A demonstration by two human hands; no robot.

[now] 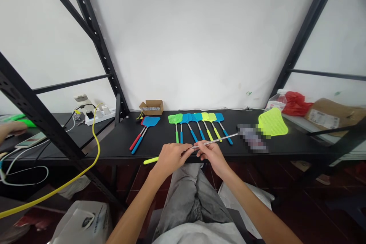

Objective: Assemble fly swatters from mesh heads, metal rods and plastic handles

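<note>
A fly swatter stretches sideways across the table's front edge, with a yellow-green mesh head (273,122) at the right and a yellow-green handle (151,160) at the left. My left hand (172,158) is closed around it near the handle. My right hand (212,155) pinches the thin metal rod (221,139) just beside the left. Beyond my hands lie several fly swatters in a row, among them a green one (175,119) and a blue one (219,117). Farther left, a blue swatter (151,121) overlaps a red-handled one (135,142).
A small open cardboard box (152,107) stands by the wall. A pixelated object (253,138) lies right of my hands. Black shelf posts (100,45) frame both sides. At left are a power strip (100,115), a yellow cable (97,148) and another person's hand (13,129).
</note>
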